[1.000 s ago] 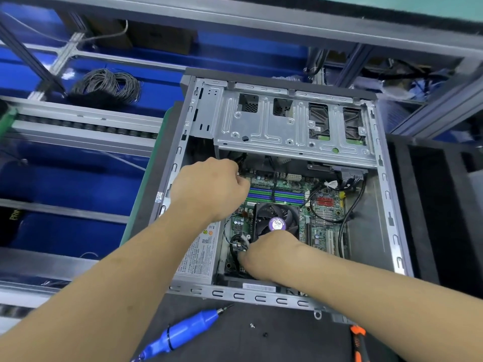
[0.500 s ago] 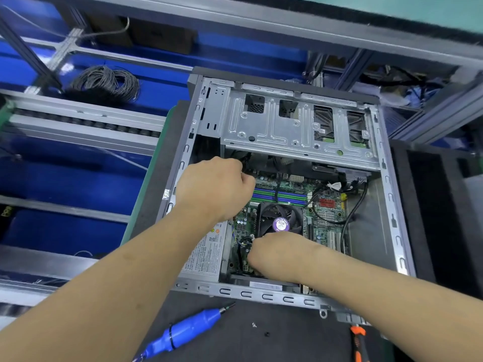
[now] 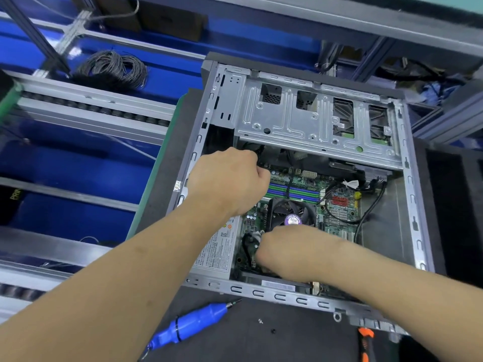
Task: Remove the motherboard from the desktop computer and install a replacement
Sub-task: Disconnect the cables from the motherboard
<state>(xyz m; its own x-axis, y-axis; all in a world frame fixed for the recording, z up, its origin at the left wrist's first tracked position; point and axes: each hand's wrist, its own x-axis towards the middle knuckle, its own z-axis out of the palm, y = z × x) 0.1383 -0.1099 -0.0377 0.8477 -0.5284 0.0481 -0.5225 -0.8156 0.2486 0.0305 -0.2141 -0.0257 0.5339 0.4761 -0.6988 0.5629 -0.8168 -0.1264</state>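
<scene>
Green motherboard [image 3: 337, 205] sits mounted flat in the floor of the open desktop case [image 3: 407, 231], and compared with the frame a second ago both hands remain at nearly the same spots inside it; the whole scene has only slid slightly right and down in view. Going left to right: a coil of grey cable [image 3: 112, 66] lies on blue shelving beyond the surface [image 3: 261, 340]. One blue electric screwdriver [image 3: 193, 325] lies on the dark surface in front of the case, its tip pointing toward the case. The left hand [image 3: 227, 181] is curled in a fist near the upper left corner of the board, beside the memory slots [image 3: 295, 190]; its grip seems to close on a black cable, though the fingers are hidden. Below it is the labelled power supply [image 3: 217, 246]. Two small loose screws [image 3: 266, 325] lie on the surface near the screwdriver. The right hand [image 3: 287, 252] reaches down to the lower left of the board, just below the black cooler fan [image 3: 292, 212], hiding that area; whether its grip holds anything cannot be told. One orange-handled tool [image 3: 364, 343] pokes in at the bottom edge.
</scene>
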